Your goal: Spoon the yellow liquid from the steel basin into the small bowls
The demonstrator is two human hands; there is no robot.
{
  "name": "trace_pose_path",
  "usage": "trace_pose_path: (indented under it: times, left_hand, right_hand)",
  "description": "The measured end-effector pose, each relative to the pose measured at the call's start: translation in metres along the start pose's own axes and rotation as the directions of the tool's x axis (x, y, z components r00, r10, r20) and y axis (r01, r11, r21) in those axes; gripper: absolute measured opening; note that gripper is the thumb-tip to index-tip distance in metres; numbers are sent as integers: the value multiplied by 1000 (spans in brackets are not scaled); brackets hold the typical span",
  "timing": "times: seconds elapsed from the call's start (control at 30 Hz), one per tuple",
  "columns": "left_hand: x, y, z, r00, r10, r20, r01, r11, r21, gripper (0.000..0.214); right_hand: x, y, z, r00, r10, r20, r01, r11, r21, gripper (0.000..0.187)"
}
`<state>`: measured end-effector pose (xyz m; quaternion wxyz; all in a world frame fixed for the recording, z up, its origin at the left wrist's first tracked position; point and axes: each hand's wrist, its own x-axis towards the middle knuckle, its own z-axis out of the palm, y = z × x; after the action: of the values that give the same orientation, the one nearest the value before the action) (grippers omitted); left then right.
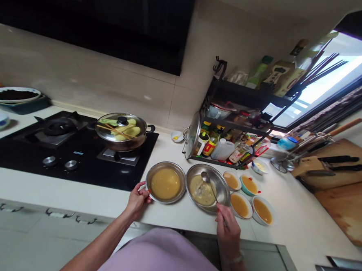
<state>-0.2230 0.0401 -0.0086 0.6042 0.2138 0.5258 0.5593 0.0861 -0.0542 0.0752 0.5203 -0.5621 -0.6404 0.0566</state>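
Note:
With its fingers on the left rim, my left hand (139, 198) grips a shallow metal dish (183, 175) of smooth yellowish liquid. Beside it stands a larger metal bowl (225, 188), partly filled with a paler, lumpy liquid. My right hand (228, 226) is closed around the handle of a metal spoon (205, 177), whose bowl is over the liquid in the larger bowl. To the right are several small bowls of orange-yellow liquid, among them a white bowl (267, 223) and a turquoise-rimmed bowl (253, 193).
A lidded pan (126, 146) with chopsticks on its lid sits on the black gas stove (104, 179). Behind the bowls is a black rack (243, 126) of bottles. Knives (344, 166) and wooden cutting boards (342, 206) stand at the right.

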Motion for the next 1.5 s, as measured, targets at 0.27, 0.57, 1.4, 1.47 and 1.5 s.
trace_pose_path:
  times: [0.27, 0.57, 1.4, 1.47, 1.5]
  left_hand:
    - [0, -1, -1, 1000, -1, 19, 2, 1000, -16, 52]
    - [-2, 1, 1, 1000, 8, 5, -8, 1000, -15, 53]
    - [-1, 0, 1, 1000, 9, -9, -9, 1000, -4, 51]
    - [-1, 0, 1, 1000, 11, -5, -11, 1000, -3, 50]
    - [-1, 1, 1, 1000, 11, -3, -11, 1000, -2, 50]
  right_hand:
    - [-3, -17, 48, 984, -5, 178, -27, 984, 177, 27]
    - [-8, -10, 95, 862, 458, 215, -506, 771, 386, 31]
    - [25, -4, 11, 664, 741, -101, -538, 567, 623, 32]
    - [23, 6, 4, 682, 714, -161, -525, 630, 572, 34]
    - [20, 10, 2, 698, 692, -184, -520, 667, 534, 35]
